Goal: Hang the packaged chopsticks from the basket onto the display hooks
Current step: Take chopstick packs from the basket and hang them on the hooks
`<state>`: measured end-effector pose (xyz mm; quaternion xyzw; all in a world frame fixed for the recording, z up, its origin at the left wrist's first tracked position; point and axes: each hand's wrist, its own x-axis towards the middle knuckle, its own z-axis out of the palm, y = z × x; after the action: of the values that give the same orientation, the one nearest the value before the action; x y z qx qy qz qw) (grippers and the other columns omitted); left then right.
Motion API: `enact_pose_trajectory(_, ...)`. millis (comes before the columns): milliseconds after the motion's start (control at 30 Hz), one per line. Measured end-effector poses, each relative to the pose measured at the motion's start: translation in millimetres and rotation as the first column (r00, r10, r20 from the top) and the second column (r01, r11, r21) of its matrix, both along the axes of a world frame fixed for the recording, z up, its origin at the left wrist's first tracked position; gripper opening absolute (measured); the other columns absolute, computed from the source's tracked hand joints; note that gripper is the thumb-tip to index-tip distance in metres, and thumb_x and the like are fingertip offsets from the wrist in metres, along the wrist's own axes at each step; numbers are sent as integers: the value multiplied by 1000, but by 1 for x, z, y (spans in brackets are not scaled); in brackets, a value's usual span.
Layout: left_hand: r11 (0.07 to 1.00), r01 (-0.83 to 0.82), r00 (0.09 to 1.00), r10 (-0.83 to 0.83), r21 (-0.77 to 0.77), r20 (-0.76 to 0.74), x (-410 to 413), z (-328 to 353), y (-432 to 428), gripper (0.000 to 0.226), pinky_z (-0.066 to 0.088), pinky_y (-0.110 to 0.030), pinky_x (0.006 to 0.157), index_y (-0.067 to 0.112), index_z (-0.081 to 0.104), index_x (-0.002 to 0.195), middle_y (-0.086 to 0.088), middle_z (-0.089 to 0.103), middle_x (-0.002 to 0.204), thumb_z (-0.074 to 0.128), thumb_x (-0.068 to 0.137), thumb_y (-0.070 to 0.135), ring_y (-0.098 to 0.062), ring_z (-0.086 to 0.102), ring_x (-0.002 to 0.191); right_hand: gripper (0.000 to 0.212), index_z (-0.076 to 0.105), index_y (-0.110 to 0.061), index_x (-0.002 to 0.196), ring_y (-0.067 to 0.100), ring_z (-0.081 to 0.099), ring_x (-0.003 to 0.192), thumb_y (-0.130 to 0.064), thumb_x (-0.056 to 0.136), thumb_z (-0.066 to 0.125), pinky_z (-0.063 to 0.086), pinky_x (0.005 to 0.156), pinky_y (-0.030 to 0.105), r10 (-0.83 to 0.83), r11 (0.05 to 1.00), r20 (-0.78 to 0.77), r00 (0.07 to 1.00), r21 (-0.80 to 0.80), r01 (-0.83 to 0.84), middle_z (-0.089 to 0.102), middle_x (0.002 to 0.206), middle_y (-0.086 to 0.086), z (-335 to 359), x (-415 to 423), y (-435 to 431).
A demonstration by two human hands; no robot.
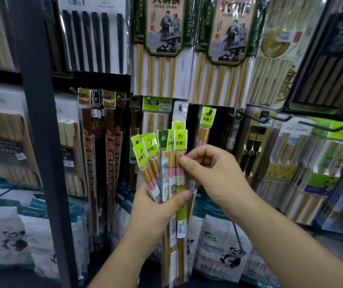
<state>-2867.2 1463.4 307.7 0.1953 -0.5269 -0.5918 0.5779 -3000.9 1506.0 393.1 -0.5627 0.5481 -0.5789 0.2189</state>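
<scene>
Head view, left hand [151,213] partly behind packs [171,163]

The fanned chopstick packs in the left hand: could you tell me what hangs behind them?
Clear packs of pale bamboo chopsticks on grey display hooks; their lower halves are hidden by the fanned green-topped packs.

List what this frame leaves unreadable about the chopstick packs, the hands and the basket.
- Basket: outside the head view's edges.
- Pack count in the bundle: packs overlap; left hand covers their middles.
- Right hand fingertips: hidden behind the packs.
- Barcode labels: too small, blurred.
</scene>
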Motion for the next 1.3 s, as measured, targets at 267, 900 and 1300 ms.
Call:
enact_pose_trajectory(267, 997, -50, 998, 52, -65, 38, -2, 1, 2, 44, 61, -24, 78, 39, 75, 107, 0, 80, 105, 92, 68, 28, -19, 77, 99, 12, 69, -15, 94, 29, 68, 80, -19, 88, 78, 57, 57, 27, -10, 1000, -56, 998, -4, 9, 71, 90, 17, 2, 2, 3)
enact_pose_trajectory(900, 996, -83, 994, 84, -24, 62, -1, -10, -5, 42, 55, -49, 93, 28, 71, 105, -10, 80, 87, 85, 70, 46, -25, 78, 92, 19, 73, -23, 81, 15, 60, 66, -27, 98, 66, 51, 60, 33, -175, 965, 93, 980, -182, 190, 68, 80, 18, 32, -19, -10)
enact_pose_trajectory(1300, 995, -102, 990, 100, 10, 100, -1, -10, -5, 42, 56, -49, 93, 15, 69, 110, -8, 80, 89, 84, 75, 33, -25, 78, 92, 30, 73, -17, 77, 5, 55, 57, -30, 101, 60, 47, 63, 27, -266, 952, 162, 950, -109, 286, 63, 62, -5, 34, -20, -26)
